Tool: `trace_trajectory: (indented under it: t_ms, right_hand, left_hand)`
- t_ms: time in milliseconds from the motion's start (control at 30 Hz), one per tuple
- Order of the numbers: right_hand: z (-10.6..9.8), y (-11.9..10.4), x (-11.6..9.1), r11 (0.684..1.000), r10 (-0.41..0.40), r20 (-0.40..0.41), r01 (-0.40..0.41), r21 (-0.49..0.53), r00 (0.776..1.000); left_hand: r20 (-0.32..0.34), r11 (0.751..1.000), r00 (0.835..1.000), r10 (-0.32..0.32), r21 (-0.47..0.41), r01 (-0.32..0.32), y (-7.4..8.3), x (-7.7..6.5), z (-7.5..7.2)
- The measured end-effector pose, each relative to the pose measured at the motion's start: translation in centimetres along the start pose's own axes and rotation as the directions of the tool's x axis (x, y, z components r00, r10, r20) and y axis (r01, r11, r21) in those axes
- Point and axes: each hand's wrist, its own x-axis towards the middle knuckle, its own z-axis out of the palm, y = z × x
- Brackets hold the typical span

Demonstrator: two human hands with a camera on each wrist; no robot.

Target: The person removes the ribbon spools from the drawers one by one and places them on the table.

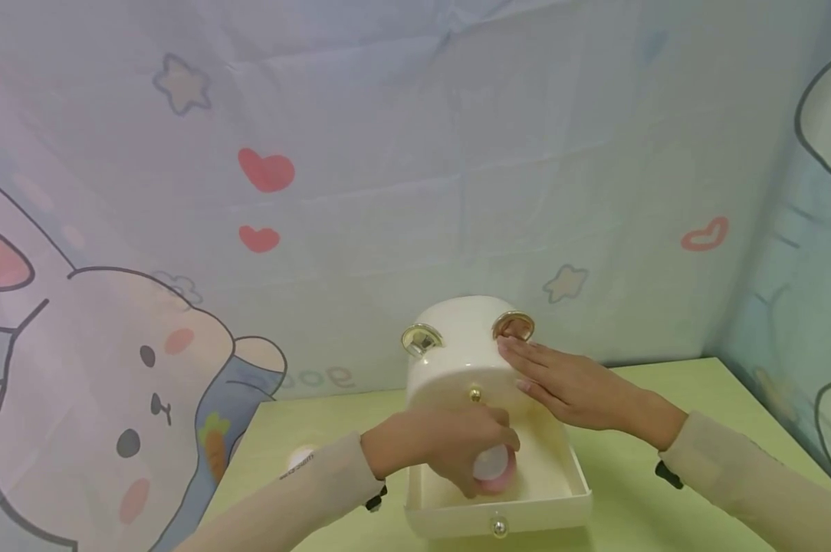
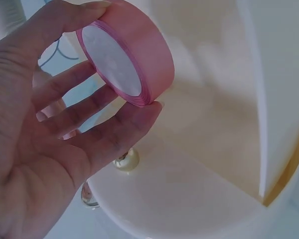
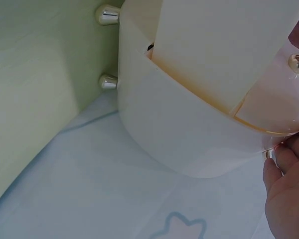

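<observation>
A white cabinet [image 1: 460, 333] with two gold ear-shaped pieces on top has its lower drawer [image 1: 450, 521] pulled out. My left hand [image 1: 450, 445] is over that drawer, gripping a roll of pink ribbon [image 2: 157, 55] between thumb and fingers. The roll has a white round side and is tilted in the left wrist view. Flat along the cabinet's upper right side lies my right hand [image 1: 581, 387], fingers extended, fingertips right by the right gold ear [image 1: 515, 326]. In the right wrist view its fingers are at the cabinet's curved edge.
Gold knobs mark the upper front [image 1: 475, 395] and the pulled-out drawer. A white round thing [image 1: 302, 458] lies on the green table [image 1: 360, 414], partly behind the left sleeve. A printed cloth backdrop [image 1: 422, 192] hangs close behind the cabinet. Gold feet [image 3: 108, 81] show under it.
</observation>
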Motion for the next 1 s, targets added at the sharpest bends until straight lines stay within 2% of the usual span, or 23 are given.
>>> trace_trajectory:
  t_ms: [67, 300, 700, 900, 1000]
  right_hand:
    - [0.1, 0.1, 0.0, 1.0, 0.001, -0.001, -0.001, -0.002, 1.0]
    - [0.1, 0.0, -0.1, 1.0, 0.001, 0.002, -0.001, 0.007, 1.0]
    - [-0.2, 0.0, 0.3, 1.0, 0.01, 0.025, -0.011, 0.011, 1.0]
    - [-0.2, 0.0, 0.3, 1.0, 0.021, 0.029, -0.022, 0.022, 0.999]
    - [-0.1, 0.0, 0.2, 0.999, 0.03, 0.038, -0.031, 0.031, 0.999]
  left_hand:
    - [-0.009, 1.0, 1.0, -0.016, -0.018, 0.016, 0.1, -0.4, -0.2]
    - [-0.07, 0.997, 0.997, -0.011, -0.08, 0.006, 0.4, -1.8, -1.1]
    - [-0.088, 0.985, 0.99, -0.106, -0.145, 0.093, 0.6, -4.7, -2.2]
    - [-0.11, 0.964, 0.976, -0.19, -0.211, 0.163, 0.8, -6.3, -2.6]
    - [-0.116, 0.952, 0.97, -0.212, -0.249, 0.179, 1.1, -7.1, -2.7]
